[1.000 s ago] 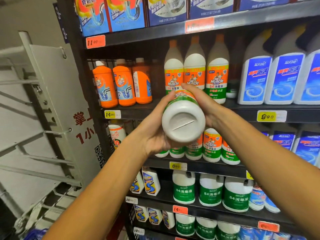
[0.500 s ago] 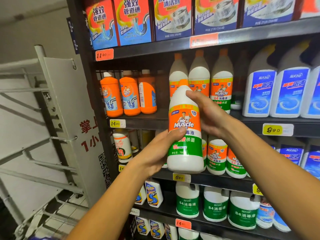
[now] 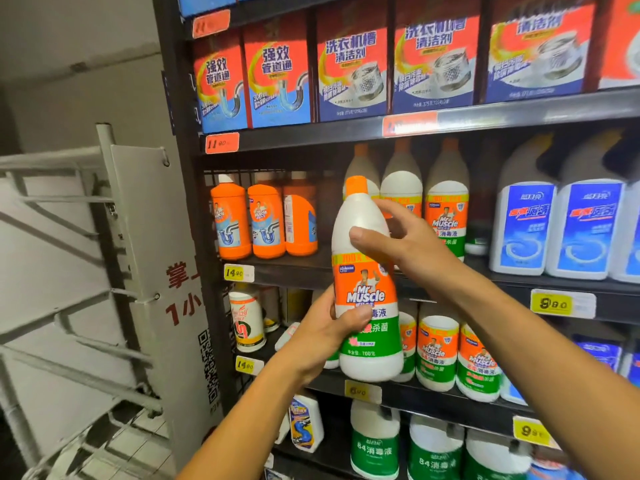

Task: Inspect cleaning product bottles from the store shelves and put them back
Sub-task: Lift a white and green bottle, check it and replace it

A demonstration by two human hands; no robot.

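Note:
I hold a white Mr Muscle bottle (image 3: 363,282) upright in front of the dark shelves; it has an orange cap and an orange and green label. My left hand (image 3: 325,332) grips its lower half from the left, thumb across the label. My right hand (image 3: 398,242) clasps its upper shoulder from the right. Matching Mr Muscle bottles (image 3: 445,216) stand on the shelf behind, with a gap-side bottle partly hidden by the held one. More of them (image 3: 438,351) stand one shelf lower.
Orange drain-cleaner bottles (image 3: 265,223) stand at left of the same shelf, blue-labelled white jugs (image 3: 523,226) at right. Boxes (image 3: 353,74) fill the top shelf. Green-labelled 84 bottles (image 3: 375,445) sit low down. A white metal rack (image 3: 114,271) stands left of the shelving.
The bottle went from tipped with its base toward me to upright and raised. My right hand shifted up to its shoulder and my left to its lower label. The view moved closer and upward.

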